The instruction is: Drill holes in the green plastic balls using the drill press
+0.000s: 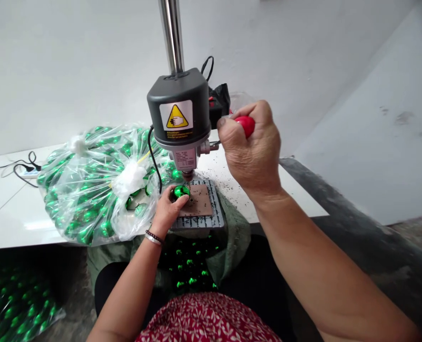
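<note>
A shiny green ball (pixel 181 191) lies on a brown board (pixel 201 202) on the slotted metal base of a drill press (pixel 178 109). The fingers and thumb of my left hand (pixel 166 209) curl round the ball and grip it from the left. Just above the ball is the press's chuck (pixel 187 175); whether they touch is hard to tell. My right hand (pixel 252 152), raised at the right of the press, is closed around the red knob (pixel 245 126) of its lever.
Clear plastic bags of green balls (pixel 86 190) lie on the white table (pixel 4 209) at the left. Dark chips (pixel 228 190) are scattered around the base. An open green sack (pixel 232 242) with more balls hangs below the table edge. Another bagged pile (pixel 14 304) is at lower left.
</note>
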Demonstrator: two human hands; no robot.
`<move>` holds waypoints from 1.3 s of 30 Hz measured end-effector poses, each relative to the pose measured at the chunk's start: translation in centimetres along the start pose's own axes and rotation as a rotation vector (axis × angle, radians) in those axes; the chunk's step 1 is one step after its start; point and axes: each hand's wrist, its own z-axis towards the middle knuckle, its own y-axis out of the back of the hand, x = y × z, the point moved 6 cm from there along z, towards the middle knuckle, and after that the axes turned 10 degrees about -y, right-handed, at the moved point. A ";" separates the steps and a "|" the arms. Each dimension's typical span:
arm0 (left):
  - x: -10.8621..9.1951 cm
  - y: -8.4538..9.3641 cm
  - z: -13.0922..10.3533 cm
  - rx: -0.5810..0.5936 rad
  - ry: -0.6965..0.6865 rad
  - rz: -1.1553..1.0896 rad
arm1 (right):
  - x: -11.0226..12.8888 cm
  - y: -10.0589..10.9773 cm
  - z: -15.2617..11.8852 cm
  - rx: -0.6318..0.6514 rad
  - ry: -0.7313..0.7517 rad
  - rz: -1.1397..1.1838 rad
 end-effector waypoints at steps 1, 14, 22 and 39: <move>0.1 -0.1 0.1 0.004 0.004 0.027 | 0.0 0.0 0.0 -0.001 0.002 -0.008; -0.8 -1.3 0.2 0.119 -0.035 0.305 | 0.3 0.2 0.0 0.019 0.033 -0.017; -1.3 -2.2 -0.2 0.129 -0.172 0.492 | 0.3 0.2 0.1 0.036 0.016 0.017; -0.8 -2.3 -0.6 0.050 -0.143 0.317 | -0.5 1.4 -3.2 0.012 0.009 -0.043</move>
